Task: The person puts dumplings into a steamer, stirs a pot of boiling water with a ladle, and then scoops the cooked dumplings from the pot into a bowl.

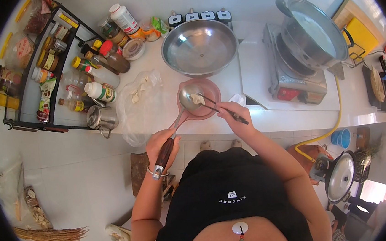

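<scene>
My left hand (159,146) is closed round the brown handle of a metal ladle (187,105). The ladle's bowl is over a round pink bowl (209,88) near the counter's front edge. In the ladle sits a pale, lumpy piece of food (197,99). My right hand (235,117) grips a pair of dark chopsticks (237,117), their tips at the pale piece. I cannot tell whether the tips pinch it or only touch it. Left of the bowl lies a clear plastic bag (144,108) with more pale pieces on or in it.
Behind the pink bowl stands a wide steel basin (200,46). A large steel pot (309,32) holding pale, cloudy liquid is on a portable gas stove (297,84) to the right, with a yellow hose (339,107). Bottles, jars and a black rack (24,84) crowd the left.
</scene>
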Demonstrator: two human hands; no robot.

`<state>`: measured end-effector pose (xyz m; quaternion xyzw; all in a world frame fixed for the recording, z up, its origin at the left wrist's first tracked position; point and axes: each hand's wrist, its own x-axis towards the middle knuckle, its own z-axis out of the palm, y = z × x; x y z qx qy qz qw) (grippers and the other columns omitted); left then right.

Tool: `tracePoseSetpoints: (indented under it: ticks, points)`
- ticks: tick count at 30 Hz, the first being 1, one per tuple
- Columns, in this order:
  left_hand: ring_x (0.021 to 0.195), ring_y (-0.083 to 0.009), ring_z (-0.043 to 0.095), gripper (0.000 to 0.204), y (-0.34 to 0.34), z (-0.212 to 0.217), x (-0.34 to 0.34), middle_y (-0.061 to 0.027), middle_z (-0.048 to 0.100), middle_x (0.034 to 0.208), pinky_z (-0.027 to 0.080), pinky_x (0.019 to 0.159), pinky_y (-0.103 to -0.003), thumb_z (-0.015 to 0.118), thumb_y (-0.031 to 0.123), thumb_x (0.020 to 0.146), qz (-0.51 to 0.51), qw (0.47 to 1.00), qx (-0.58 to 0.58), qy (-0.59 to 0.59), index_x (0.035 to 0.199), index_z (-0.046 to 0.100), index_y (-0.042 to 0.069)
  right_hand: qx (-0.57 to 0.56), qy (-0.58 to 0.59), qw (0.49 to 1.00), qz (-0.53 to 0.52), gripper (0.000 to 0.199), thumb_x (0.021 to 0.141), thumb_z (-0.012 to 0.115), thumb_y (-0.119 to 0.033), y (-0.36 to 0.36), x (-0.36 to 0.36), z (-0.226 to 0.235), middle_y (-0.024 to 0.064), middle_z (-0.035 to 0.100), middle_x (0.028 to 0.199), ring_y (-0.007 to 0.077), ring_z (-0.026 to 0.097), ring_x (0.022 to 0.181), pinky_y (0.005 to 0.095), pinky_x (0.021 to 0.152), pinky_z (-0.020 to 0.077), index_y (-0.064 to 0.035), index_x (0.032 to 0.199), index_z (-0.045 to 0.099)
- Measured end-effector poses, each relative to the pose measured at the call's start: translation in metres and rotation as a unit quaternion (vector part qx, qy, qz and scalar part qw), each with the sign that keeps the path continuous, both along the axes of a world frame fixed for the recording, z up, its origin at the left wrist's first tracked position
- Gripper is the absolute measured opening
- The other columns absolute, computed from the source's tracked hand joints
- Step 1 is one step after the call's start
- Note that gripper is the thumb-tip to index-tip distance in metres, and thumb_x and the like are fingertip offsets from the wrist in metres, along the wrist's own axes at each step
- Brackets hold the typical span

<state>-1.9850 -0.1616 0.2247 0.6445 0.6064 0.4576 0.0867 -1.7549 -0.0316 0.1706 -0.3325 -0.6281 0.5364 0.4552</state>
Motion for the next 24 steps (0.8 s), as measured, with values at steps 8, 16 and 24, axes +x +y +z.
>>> tracePoseSetpoints:
  ticks: [8, 16, 24]
  points:
    - [0.071, -0.0260, 0.063, 0.030, 0.004, 0.014, 0.001, -0.0123, 0.064, 0.086, 0.051, 0.061, -0.030, 0.071, 0.000, 0.067, -0.087, 0.985, 0.005, 0.146, 0.096, 0.064, 0.005, 0.164, -0.071, 0.984, 0.028, 0.023, 0.084, 0.059, 0.003, -0.005, 0.000, 0.008, 0.0129, 0.061, 0.081, 0.0231, 0.057, 0.071, 0.0298, 0.064, 0.0456, 0.0021, 0.107, 0.061]
    - [0.073, -0.0245, 0.065, 0.026, 0.003, 0.009, -0.001, -0.0130, 0.066, 0.084, 0.051, 0.067, -0.029, 0.068, -0.001, 0.071, -0.064, 0.996, -0.012, 0.052, 0.096, 0.065, 0.005, 0.158, -0.075, 0.984, 0.025, 0.021, 0.083, 0.060, 0.003, -0.008, 0.000, 0.007, 0.0139, 0.062, 0.084, 0.0242, 0.058, 0.073, 0.0294, 0.064, 0.0461, 0.0025, 0.104, 0.061]
    - [0.082, -0.0178, 0.067, 0.020, -0.008, -0.003, -0.010, -0.0125, 0.068, 0.083, 0.052, 0.078, -0.029, 0.060, -0.001, 0.082, -0.008, 0.975, -0.118, -0.189, 0.102, 0.059, -0.003, -0.014, 0.013, 1.000, -0.006, 0.014, 0.085, 0.058, 0.003, -0.003, 0.005, 0.009, 0.0094, 0.063, 0.086, 0.0150, 0.064, 0.078, 0.0245, 0.067, 0.0506, 0.0015, 0.098, 0.062]
